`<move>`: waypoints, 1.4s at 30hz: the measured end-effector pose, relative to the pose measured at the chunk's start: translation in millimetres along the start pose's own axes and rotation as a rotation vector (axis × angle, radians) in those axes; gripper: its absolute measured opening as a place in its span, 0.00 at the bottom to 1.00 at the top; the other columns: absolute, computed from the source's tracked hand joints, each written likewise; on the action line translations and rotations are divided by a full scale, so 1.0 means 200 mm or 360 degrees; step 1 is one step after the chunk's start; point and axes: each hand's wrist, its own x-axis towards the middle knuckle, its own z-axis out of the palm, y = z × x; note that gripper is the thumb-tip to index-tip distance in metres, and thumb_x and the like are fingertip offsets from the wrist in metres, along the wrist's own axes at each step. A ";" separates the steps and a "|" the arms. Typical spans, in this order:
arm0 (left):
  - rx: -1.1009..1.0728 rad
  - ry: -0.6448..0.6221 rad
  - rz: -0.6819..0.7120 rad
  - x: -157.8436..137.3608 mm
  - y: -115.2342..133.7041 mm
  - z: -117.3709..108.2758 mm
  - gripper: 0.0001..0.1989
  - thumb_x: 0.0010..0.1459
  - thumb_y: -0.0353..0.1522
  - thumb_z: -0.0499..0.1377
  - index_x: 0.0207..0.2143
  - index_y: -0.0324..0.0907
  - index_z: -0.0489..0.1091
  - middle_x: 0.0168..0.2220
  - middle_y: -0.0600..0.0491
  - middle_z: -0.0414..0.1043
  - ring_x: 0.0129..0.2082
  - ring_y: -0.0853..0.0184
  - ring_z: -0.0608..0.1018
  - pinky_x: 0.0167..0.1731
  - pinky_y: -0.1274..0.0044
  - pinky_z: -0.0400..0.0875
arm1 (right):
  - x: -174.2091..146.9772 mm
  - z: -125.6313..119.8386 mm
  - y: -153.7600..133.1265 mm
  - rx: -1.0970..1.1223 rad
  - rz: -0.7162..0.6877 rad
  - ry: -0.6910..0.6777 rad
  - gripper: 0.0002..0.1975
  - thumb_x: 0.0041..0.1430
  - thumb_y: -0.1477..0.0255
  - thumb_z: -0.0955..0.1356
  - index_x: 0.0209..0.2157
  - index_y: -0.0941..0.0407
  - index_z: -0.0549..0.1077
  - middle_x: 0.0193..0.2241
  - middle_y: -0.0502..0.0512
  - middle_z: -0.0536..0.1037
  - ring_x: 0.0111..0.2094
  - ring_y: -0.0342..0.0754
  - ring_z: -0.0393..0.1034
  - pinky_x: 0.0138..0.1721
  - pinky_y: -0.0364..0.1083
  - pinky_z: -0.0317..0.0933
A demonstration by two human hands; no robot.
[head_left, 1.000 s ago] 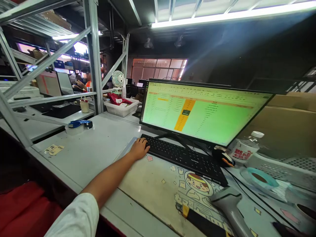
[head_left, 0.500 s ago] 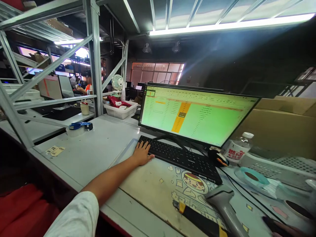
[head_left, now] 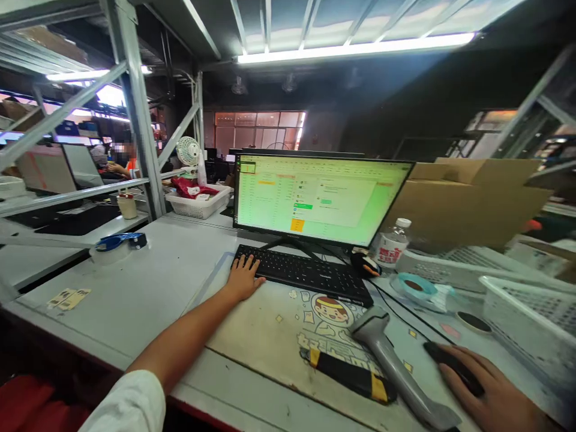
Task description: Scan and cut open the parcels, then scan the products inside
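1. The right hand (head_left: 490,384) is coming into fuller view, cupping the computer mouse (head_left: 458,369) on the desk (head_left: 157,276).
2. The left hand (head_left: 243,279) is spreading its fingers on the keyboard (head_left: 306,270)'s left end.
3. The monitor (head_left: 321,198) is now showing a window (head_left: 344,210) over the spreadsheet (head_left: 258,204), apparently shifting the work there.

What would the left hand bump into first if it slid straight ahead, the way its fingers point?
The left hand rests on the keyboard. Just past that, it would probably meet the lower left of the monitor, or maybe its stand; depth is unclear.
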 end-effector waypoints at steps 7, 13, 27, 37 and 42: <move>0.0111 0.0065 0.0029 0.01 0.00 0.01 0.34 0.71 0.49 0.52 0.72 0.42 0.60 0.74 0.40 0.55 0.72 0.40 0.61 0.69 0.53 0.57 | -0.01 -0.09 -0.14 0.0035 0.0213 -0.0158 0.29 0.59 0.49 0.58 0.51 0.50 0.75 0.56 0.62 0.77 0.53 0.64 0.77 0.52 0.61 0.73; 0.0190 0.0058 0.0056 0.01 0.01 0.00 0.33 0.72 0.48 0.51 0.72 0.40 0.61 0.73 0.40 0.57 0.71 0.40 0.63 0.68 0.53 0.59 | -0.03 -0.12 -0.19 -0.0095 0.0366 -0.0231 0.31 0.61 0.50 0.56 0.55 0.51 0.74 0.59 0.60 0.75 0.53 0.62 0.75 0.53 0.58 0.70; 0.0224 0.0096 0.0067 0.02 0.01 0.00 0.33 0.72 0.47 0.52 0.72 0.41 0.62 0.73 0.40 0.59 0.69 0.41 0.65 0.66 0.53 0.62 | -0.01 -0.13 -0.21 -0.0152 0.0394 -0.0289 0.36 0.65 0.51 0.53 0.60 0.61 0.69 0.63 0.68 0.71 0.59 0.64 0.70 0.60 0.57 0.64; 0.0211 0.0117 0.0072 0.01 0.01 -0.01 0.32 0.72 0.46 0.52 0.71 0.40 0.63 0.72 0.40 0.60 0.69 0.40 0.65 0.66 0.53 0.62 | -0.01 -0.14 -0.22 -0.0100 0.0391 -0.0334 0.34 0.66 0.52 0.54 0.60 0.62 0.67 0.59 0.73 0.74 0.59 0.65 0.71 0.59 0.56 0.64; 0.0238 0.0106 0.0068 0.01 0.01 -0.01 0.32 0.72 0.46 0.52 0.71 0.41 0.62 0.72 0.41 0.59 0.69 0.42 0.65 0.67 0.55 0.62 | -0.01 -0.15 -0.23 -0.0126 0.0499 -0.0358 0.36 0.65 0.52 0.54 0.60 0.65 0.66 0.56 0.76 0.75 0.55 0.66 0.73 0.55 0.58 0.67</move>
